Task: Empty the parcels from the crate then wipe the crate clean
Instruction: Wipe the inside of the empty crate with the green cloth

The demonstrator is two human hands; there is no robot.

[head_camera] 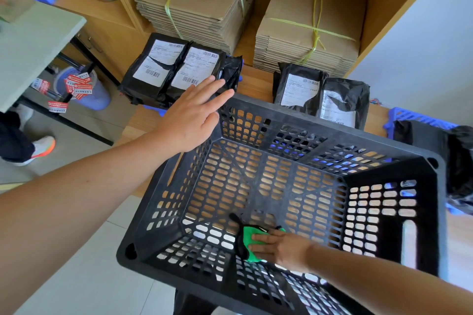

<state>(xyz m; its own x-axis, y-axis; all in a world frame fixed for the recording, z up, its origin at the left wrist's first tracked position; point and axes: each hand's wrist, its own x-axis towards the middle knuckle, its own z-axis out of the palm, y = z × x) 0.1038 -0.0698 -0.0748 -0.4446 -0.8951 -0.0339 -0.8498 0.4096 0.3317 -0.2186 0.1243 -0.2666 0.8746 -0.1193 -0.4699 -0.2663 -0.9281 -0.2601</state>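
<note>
Head view: crate [320, 126] empty, parcels [176, 66] on far desk [256, 84]. Right hand [279, 248], fingers flat, presses cloth [249, 234] on crate floor. Left hand [194, 115] wide at far-left rim. Wiping judged unfinished.
</note>
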